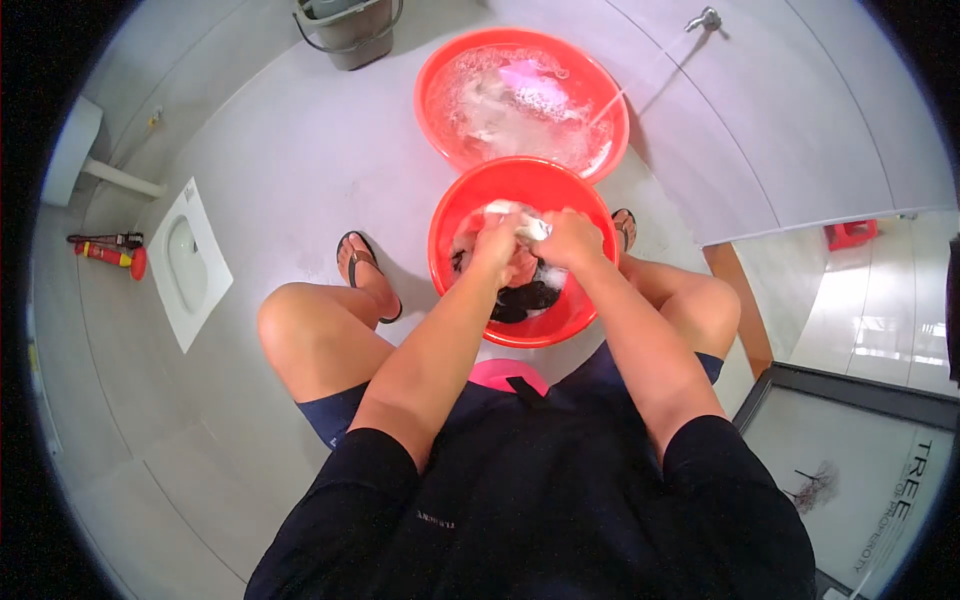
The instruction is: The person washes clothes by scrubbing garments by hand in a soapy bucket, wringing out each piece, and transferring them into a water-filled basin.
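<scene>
While the grey tiled floor [270, 140] takes up most of the view, two red basins are set on it in a line ahead of the seated person. The far basin [440, 70] is placed under a wall tap [706, 18], so that a thin stream of water falls into it; it is filled with foamy water. The near basin [452, 205] is kept between the knees, within easy reach of both arms, and dark clothing [525, 298] is seen soaking in its suds. A pink stool [500, 374] is partly visible beneath the body, which explains the low, knees-apart posture. A grey bucket [350, 35] is stood at the far wall, a white squat toilet pan [188, 262] is let into the floor on the left, and a red-handled tool [108, 254] is laid beside it. Flip-flops are worn on both feet, the left one [368, 275] planted beside the near basin.

Over that basin a small white cloth [527, 226] is held between the two hands. The left hand [497, 243] is closed in a fist on one end, and the right hand [568, 238] is clenched on the other, knuckles nearly touching, apparently so that the fabric can be rubbed against itself above the water.
</scene>
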`<control>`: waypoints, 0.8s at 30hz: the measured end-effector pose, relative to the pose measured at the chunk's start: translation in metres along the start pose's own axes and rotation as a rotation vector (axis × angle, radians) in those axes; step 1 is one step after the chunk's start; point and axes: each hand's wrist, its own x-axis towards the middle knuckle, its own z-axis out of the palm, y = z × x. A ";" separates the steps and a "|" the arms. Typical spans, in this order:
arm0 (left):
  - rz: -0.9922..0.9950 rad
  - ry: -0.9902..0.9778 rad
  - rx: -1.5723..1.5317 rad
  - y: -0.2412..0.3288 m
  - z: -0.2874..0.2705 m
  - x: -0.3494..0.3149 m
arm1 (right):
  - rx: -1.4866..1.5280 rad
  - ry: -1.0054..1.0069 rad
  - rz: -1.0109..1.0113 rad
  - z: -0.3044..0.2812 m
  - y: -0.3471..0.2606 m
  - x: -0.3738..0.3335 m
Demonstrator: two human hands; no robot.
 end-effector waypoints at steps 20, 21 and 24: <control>-0.040 -0.427 -0.688 -0.018 -0.079 0.055 | 0.791 0.579 -0.365 0.039 -0.086 -0.050; -0.062 -0.516 -0.719 -0.021 -0.076 0.058 | 0.774 0.670 -0.527 0.037 -0.088 -0.060; -0.093 0.199 -0.359 0.004 0.020 -0.004 | 0.972 0.267 0.218 0.039 -0.021 0.017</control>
